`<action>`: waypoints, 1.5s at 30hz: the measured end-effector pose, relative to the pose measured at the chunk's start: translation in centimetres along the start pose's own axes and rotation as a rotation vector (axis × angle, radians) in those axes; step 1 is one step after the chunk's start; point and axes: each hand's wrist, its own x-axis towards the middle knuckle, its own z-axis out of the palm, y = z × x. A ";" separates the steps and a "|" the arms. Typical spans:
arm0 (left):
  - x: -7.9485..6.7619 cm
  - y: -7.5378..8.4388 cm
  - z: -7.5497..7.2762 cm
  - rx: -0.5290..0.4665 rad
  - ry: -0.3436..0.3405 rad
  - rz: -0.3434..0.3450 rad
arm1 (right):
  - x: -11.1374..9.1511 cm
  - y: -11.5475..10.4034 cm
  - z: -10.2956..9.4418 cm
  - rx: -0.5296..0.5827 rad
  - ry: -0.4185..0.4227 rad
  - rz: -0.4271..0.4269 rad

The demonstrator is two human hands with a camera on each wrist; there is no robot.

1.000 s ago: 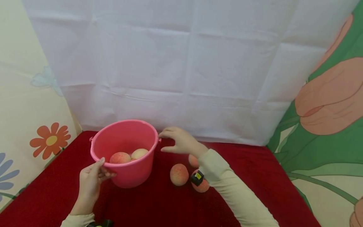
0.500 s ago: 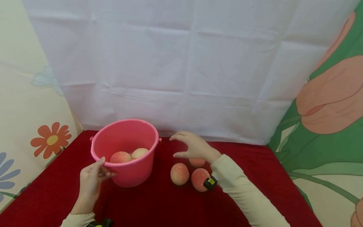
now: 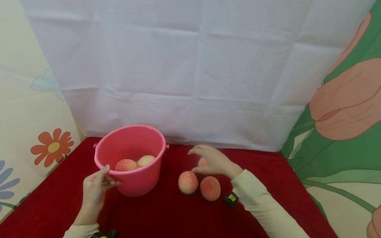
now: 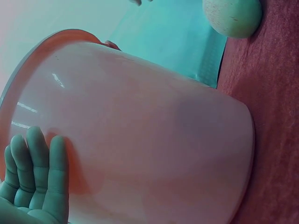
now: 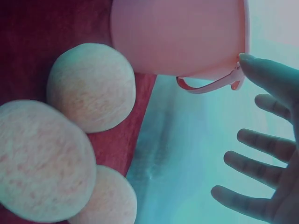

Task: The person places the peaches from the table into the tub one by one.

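A pink bucket (image 3: 140,181) stands at the left of the red cloth, with several peaches inside, among them a reddish peach (image 3: 126,165) and a paler peach (image 3: 146,160). My left hand (image 3: 94,191) grips the bucket's near rim, thumb on top and fingers against the outer wall. To the bucket's right, my right hand (image 3: 215,161) hovers with spread fingers and holds nothing. Below it lie a peach (image 3: 188,182) and a redder peach (image 3: 210,188); a third peach (image 3: 202,162) is partly hidden behind the hand. In the right wrist view the bucket handle (image 5: 205,87) hangs behind the bucket.
Red cloth (image 3: 166,215) covers the table. A white sheet (image 3: 190,82) hangs along its back edge. Flower-printed cloths stand at both sides, with an orange flower (image 3: 53,146) on the left one and large tulips (image 3: 345,99) on the right.
My right hand has moved away from the bucket's right rim, rightward and slightly nearer, to above the loose peaches. The left hand and bucket have stayed in place.
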 end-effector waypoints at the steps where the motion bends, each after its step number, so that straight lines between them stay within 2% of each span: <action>1: 0.0 0.0 0.0 -0.002 -0.001 0.000 | -0.2 0.1 0.0 0.003 -0.002 0.000; 9: 0.0 0.1 0.0 -0.011 0.010 -0.009 | -1.7 0.5 -0.2 0.024 -0.049 0.009; 13: 0.0 0.0 0.1 -0.027 0.001 0.010 | -2.2 0.7 0.0 0.019 -0.046 -0.002; 20: -0.1 0.0 0.0 -0.019 0.007 -0.016 | -3.1 1.1 0.2 0.031 -0.038 -0.007; 28: -0.1 -0.1 -0.1 -0.010 0.004 -0.011 | -4.2 1.7 0.5 0.062 -0.044 0.001; 37: 0.0 0.0 -0.1 -0.008 0.003 -0.011 | -5.6 2.0 1.0 0.079 -0.101 0.045; 45: 0.0 -0.1 -0.1 -0.016 0.001 -0.004 | -6.4 2.2 1.6 0.080 -0.162 0.121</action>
